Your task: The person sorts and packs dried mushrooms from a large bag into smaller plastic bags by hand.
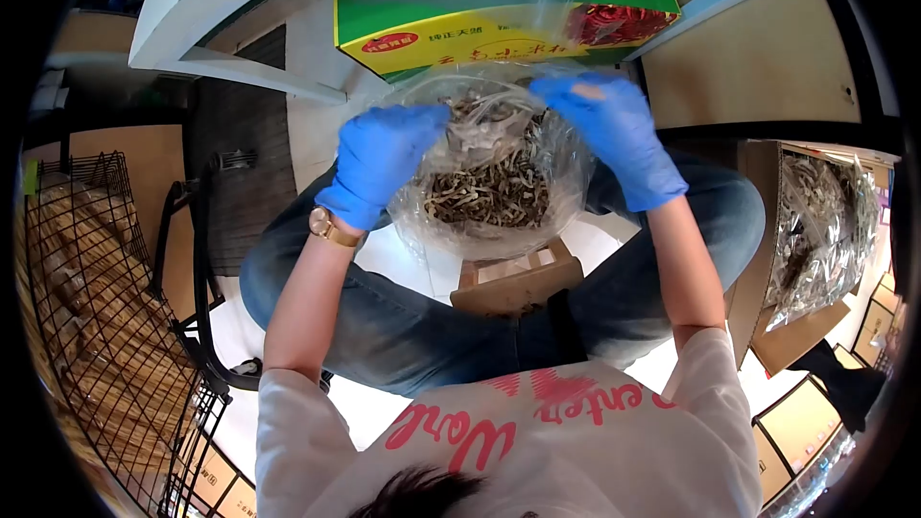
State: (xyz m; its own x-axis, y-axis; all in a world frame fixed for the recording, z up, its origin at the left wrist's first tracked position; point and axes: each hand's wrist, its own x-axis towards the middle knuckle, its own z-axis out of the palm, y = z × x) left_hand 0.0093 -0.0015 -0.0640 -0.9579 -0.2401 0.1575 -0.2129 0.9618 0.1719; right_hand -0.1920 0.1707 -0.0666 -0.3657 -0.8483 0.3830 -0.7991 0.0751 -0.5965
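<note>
A large clear plastic bag [413, 206] stands between the knees, its mouth spread wide. Inside lie many thin, curled, dried brown-grey strips [489, 192]; their exact kind I cannot tell. My left hand [389, 158], in a blue glove, is closed on the left side of the bag's rim. On the far right of the rim is my right hand [614, 139], also blue-gloved, with its fingers closed on the plastic and somewhat blurred. A small tan patch shows on that glove. Some clear film rises between the hands in front of the box.
A green and yellow printed box [508, 29] stands just beyond the bag, under a white frame [240, 77]. On the left is a black wire basket [96, 307] of long straw-coloured items. A carton with clear bags [815, 230] stands right; a small brown stool [518, 288] is below.
</note>
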